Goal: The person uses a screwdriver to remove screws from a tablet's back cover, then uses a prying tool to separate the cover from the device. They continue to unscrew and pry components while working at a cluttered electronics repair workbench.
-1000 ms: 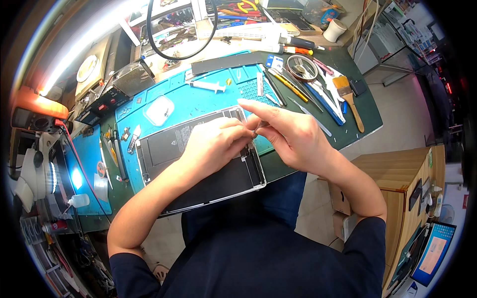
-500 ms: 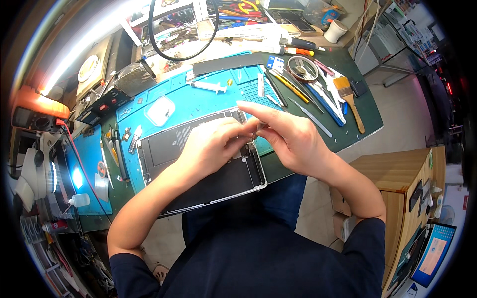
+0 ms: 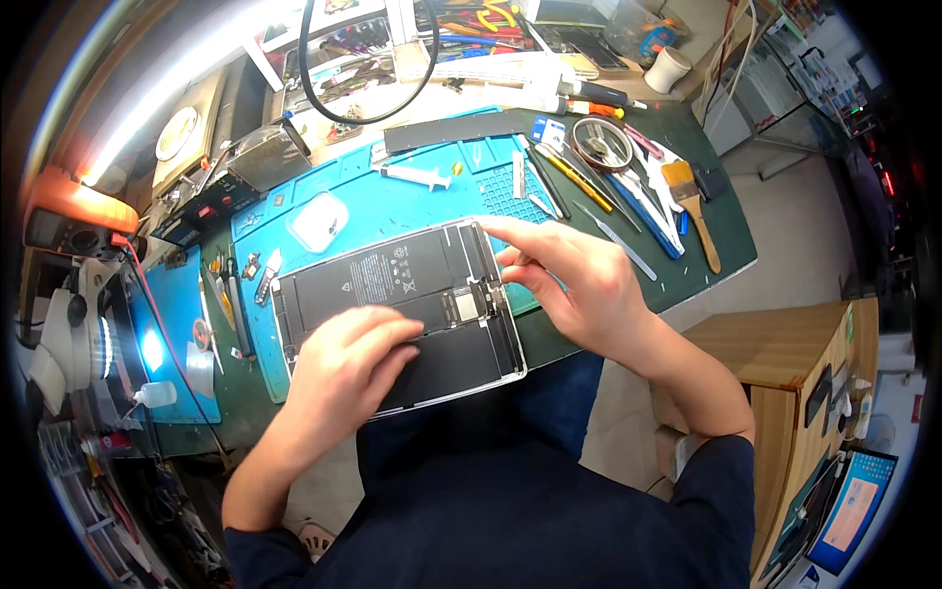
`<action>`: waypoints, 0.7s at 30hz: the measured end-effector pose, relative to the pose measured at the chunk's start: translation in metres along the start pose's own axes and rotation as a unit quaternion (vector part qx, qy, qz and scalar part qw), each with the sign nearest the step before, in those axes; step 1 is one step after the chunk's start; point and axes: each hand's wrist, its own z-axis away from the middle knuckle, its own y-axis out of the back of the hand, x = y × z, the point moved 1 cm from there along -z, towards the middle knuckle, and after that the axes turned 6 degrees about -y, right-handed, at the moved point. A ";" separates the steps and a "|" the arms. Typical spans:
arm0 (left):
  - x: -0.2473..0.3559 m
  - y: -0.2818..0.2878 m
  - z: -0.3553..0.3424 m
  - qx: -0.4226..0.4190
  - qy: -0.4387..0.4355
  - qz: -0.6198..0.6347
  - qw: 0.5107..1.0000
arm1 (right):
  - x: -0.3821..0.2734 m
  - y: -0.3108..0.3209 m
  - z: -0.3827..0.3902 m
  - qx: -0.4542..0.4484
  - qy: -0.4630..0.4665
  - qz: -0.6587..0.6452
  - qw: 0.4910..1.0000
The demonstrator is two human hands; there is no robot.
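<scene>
An opened tablet (image 3: pixel 383 285), its dark batteries and small boards exposed, lies on a blue work mat (image 3: pixel 422 201). My left hand (image 3: pixel 353 368) is over its lower left part, fingers loosely bent and apart, with nothing visible in them. My right hand (image 3: pixel 574 290) is at the tablet's right edge, index finger reaching toward the top right corner, thumb and another finger closed near the edge; what they hold, if anything, is hidden. A syringe (image 3: pixel 412 176) and a clear dish (image 3: pixel 318 220) lie beyond the tablet.
Tweezers (image 3: pixel 613 240), pens, a brush (image 3: pixel 697 221) and a tape roll (image 3: pixel 601 144) lie at the right. An orange multimeter (image 3: pixel 78 211), a bottle (image 3: pixel 155 394) and a power unit (image 3: pixel 211 201) are at left. A wooden cabinet (image 3: pixel 775 334) stands beside the bench on the right.
My left hand has left the right hand and moved down and left, uncovering much of the tablet's inside. My right hand has shifted only slightly.
</scene>
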 end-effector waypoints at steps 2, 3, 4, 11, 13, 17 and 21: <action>0.008 0.000 0.018 0.007 0.015 -0.005 1.000 | -0.001 0.007 0.000 -0.036 -0.006 0.054 0.998; 0.010 -0.002 0.024 0.014 0.025 -0.007 1.000 | -0.002 0.005 0.001 -0.021 -0.019 -0.009 1.000; 0.011 -0.003 0.030 0.021 0.034 -0.009 0.999 | -0.004 -0.001 0.000 -0.005 -0.032 -0.071 0.997; 0.013 -0.014 0.009 0.016 0.033 0.021 0.999 | -0.005 0.004 -0.001 -0.035 -0.048 -0.072 0.996; 0.012 -0.024 -0.005 0.024 0.044 0.065 0.997 | -0.004 0.001 -0.002 -0.024 -0.044 -0.082 0.995; 0.002 -0.046 -0.027 0.039 0.036 0.104 0.993 | -0.004 0.002 -0.004 -0.018 -0.003 -0.035 0.999; 0.004 -0.048 -0.035 0.029 0.028 0.085 0.996 | -0.003 -0.001 0.000 -0.025 -0.030 -0.093 0.995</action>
